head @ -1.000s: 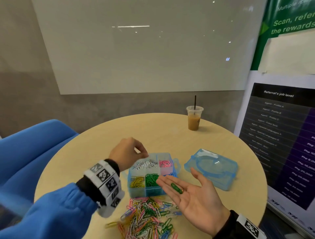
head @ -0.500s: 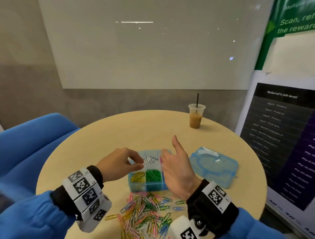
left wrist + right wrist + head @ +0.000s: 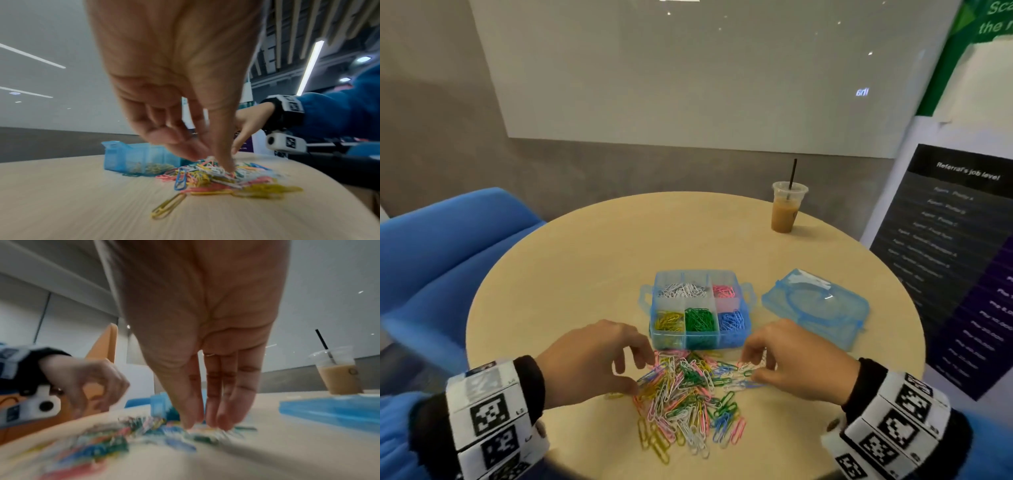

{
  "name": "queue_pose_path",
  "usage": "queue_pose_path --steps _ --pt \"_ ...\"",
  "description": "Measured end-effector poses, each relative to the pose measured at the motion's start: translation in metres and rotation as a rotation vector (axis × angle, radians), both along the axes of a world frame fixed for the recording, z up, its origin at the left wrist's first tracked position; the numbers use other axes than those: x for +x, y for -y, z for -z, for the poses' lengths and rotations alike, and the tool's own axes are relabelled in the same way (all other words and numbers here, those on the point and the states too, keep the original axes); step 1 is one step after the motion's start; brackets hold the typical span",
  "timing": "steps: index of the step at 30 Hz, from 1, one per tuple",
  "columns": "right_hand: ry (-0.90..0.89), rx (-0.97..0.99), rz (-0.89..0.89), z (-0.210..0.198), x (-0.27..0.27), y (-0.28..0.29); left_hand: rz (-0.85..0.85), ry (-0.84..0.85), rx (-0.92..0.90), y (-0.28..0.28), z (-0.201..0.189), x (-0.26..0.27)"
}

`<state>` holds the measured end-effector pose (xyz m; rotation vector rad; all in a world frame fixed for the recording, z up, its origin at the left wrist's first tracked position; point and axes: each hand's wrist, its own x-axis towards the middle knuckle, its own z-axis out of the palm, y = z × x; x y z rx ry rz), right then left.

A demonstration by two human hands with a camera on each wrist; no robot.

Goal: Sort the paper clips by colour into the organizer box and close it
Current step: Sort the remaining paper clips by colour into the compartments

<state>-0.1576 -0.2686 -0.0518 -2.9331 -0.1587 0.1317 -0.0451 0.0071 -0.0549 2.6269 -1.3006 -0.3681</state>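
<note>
a loose pile of coloured wire paper clips (image 3: 688,394) is spread on the near part of the round pale wooden table (image 3: 585,267), just in front of the translucent blue plastic organizer box (image 3: 698,308). the box stands open near the table's middle; white clips are seen in its far-left compartment, pink in the far-right, and yellow, green and blue along the near row from left to right. the matching translucent blue plastic lid (image 3: 815,308) lies flat on the table just right of the box, apart from it.

the left hand (image 3: 589,363) is held over the left edge of the pile with fingers curled downward; in the left wrist view its fingertips (image 3: 226,167) are pressed into the clips, but whether a clip is pinched cannot be told. the right hand (image 3: 798,363) is lowered onto the right edge of the pile, its fingers (image 3: 226,415) fairly straight and close together, tips touching the clips; no clip is plainly gripped, and the view is blurred.

both wrists are wrapped in white bands with black square markers (image 3: 489,414).

a clear plastic cup of iced coffee with a black straw (image 3: 787,209) stands at the far right of the table. a blue upholstered chair (image 3: 441,260) is seen to the left.
</note>
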Motion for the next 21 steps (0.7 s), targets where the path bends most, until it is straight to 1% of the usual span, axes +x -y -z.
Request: queue_pose_path --steps 3,5,7,12,15,17,19,21 --pt "-0.019 -0.022 0.015 0.012 0.007 0.007 0.178 -0.098 0.020 0.005 0.000 -0.011" --pt "-0.037 -0.002 0.021 0.015 0.009 0.008 0.227 -0.128 0.039 0.009 -0.001 -0.017" --pt "-0.042 0.003 0.020 0.017 0.011 0.007 0.220 -0.093 0.016 0.014 -0.001 -0.019" --pt "-0.066 0.046 -0.004 0.020 0.016 0.005 0.135 0.079 -0.012 0.031 -0.002 -0.021" --pt "-0.139 0.112 0.005 0.023 0.019 0.008 0.110 0.096 -0.033 0.046 -0.001 -0.020" --pt "-0.175 0.108 0.003 0.024 0.019 0.008 0.110 0.105 -0.031 0.057 0.002 -0.020" --pt "-0.165 0.079 -0.011 0.024 0.018 0.007 0.115 0.144 0.008 0.066 0.005 -0.022" --pt "-0.092 0.058 -0.040 0.021 0.016 0.004 0.130 0.198 0.068 0.072 0.008 -0.022"
